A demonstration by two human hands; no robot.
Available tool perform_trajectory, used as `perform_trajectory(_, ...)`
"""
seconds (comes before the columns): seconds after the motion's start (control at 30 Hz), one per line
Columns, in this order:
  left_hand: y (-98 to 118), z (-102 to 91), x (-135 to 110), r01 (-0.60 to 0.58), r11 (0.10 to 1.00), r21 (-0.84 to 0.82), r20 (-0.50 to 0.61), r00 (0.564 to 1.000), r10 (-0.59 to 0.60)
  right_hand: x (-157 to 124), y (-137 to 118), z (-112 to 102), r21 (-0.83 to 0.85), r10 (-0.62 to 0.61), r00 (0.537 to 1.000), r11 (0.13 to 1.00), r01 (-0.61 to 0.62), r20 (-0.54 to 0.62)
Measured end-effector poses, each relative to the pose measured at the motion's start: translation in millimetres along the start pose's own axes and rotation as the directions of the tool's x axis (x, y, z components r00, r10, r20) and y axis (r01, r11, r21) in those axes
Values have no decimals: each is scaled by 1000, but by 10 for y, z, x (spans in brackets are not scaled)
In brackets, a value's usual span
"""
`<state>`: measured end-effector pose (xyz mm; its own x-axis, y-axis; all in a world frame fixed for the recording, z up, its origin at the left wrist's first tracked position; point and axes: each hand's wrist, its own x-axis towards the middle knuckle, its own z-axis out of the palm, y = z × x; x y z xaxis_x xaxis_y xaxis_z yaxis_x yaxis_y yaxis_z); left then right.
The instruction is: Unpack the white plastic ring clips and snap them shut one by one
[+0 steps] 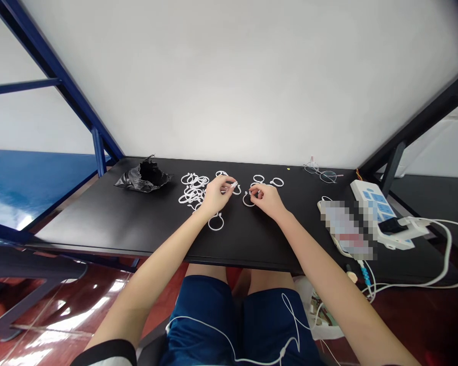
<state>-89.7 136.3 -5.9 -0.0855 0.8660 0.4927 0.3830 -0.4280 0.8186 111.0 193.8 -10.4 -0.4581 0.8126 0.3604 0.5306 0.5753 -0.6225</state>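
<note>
My left hand point(216, 195) reaches over the black table point(110, 223), its fingers pinched on a small white ring point(234, 188). A little to the right, my right hand point(267, 200) is closed on another white ring point(248, 200) that lies on the table. A heap of several white rings point(193, 189) sits just left of my left hand. One single ring point(216, 223) lies under my left wrist. Two more rings point(277, 181) lie beyond my right hand.
A crumpled black plastic bag point(144, 176) lies at the table's far left. Eyeglasses point(322, 173) rest at the far right, near a white power strip point(377, 211) with cables. Blue metal frame bars point(98, 147) stand at the left, and a white wall is behind.
</note>
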Motion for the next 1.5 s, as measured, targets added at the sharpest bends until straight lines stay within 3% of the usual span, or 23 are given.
perform_trajectory(0.1, -23, -32, 51, 175, 950, -258, -71, 977, -199, -1, 1, 6, 22, 5, 1000, 1000, -5, -25)
perform_trajectory(0.23, -25, -90, 85, 287, 828, -482, -82, 926, -369, 1, 8, 19, 63, -10, 998, 998, 14, -63)
perform_trajectory(0.4, 5, -130, 94, 397, 713, -578, -34, 862, -506, 7, 5, 41, 110, -17, 996, 994, 27, -91)
perform_trajectory(0.53, 22, -120, 87, 454, 699, -552, 39, 852, -522, 1, -27, 43, 196, 32, 999, 980, -22, -44)
perform_trajectory(0.73, -67, -80, 72, 392, 798, -458, 59, 909, -413, -1, -80, 40, 302, 98, 995, 948, -99, 18)
perform_trajectory(0.9, -193, -64, 79, 304, 934, -188, 26, 952, -305, 23, -120, 30, 484, 220, 970, 842, -240, 99)
perform_trajectory(1.07, -243, -63, 76, 244, 964, -110, 20, 970, -243, 29, -167, -21, 592, 258, 959, 758, -274, 114)
perform_trajectory(1.17, -170, -60, 50, 146, 988, -57, 41, 989, -144, 21, -190, -29, 633, 242, 960, 723, -276, 142)
perform_trajectory(1.33, 62, -27, -29, -32, 999, -15, 235, 971, 35, -3, -239, 35, 687, 178, 973, 689, -231, 149)
perform_trajectory(1.5, 130, 1, -68, -141, 988, 58, 267, 956, 120, -31, -300, 31, 713, 115, 984, 678, -180, 139)
